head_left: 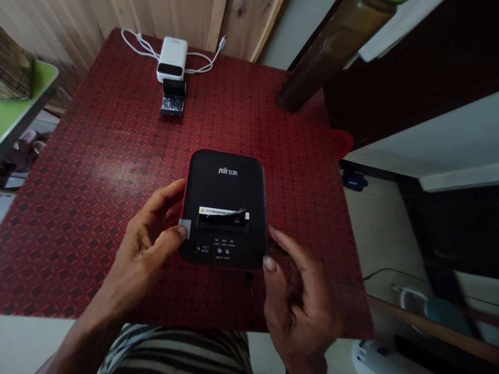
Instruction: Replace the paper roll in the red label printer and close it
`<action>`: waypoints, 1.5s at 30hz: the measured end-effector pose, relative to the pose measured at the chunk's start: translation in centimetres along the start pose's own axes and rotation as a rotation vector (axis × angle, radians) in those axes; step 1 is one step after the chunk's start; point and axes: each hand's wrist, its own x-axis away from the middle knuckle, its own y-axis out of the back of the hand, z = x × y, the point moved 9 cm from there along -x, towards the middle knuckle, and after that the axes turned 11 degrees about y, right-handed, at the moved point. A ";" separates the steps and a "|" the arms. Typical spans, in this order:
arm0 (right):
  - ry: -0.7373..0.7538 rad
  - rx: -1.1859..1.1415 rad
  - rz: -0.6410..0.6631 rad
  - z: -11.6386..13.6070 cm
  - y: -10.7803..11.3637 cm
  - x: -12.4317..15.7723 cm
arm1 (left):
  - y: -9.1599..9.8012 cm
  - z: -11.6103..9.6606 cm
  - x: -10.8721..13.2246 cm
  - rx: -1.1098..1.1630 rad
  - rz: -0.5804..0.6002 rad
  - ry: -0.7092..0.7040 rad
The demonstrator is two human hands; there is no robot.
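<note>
Red-patterned worktop (78, 234) carrying black thermal printer (224, 182) near its front edge; left hand (144, 249) curled round printer's left side, thumb pressing white tape tab (185, 228) there. Right hand (296, 296) half-open against printer's right side, grip unclear.

Your counter (74, 244) has a red diamond-patterned top. Toward its far edge lie a white printer (171, 58), its white cable (134, 44) and a dark roll (173, 89); nearer you sits a black printer (224, 176).
</note>
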 end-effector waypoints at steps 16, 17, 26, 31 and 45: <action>-0.073 -0.059 0.037 -1.1 -0.4 0.6 | -0.5 0.1 -0.2 0.024 -0.002 -0.002; -0.078 -0.075 0.035 -1.2 -0.2 0.4 | -0.4 0.1 -0.2 0.019 0.002 -0.006; 0.385 0.011 0.237 3.9 -1.6 -9.1 | -0.1 1.5 -0.2 0.022 0.093 -0.037; 0.370 0.108 0.694 3.5 -8.8 -11.8 | 0.1 1.7 -0.3 0.060 0.086 -0.041; 0.448 0.361 0.860 3.9 -12.1 -13.0 | 0.1 1.7 -0.1 0.039 0.057 -0.029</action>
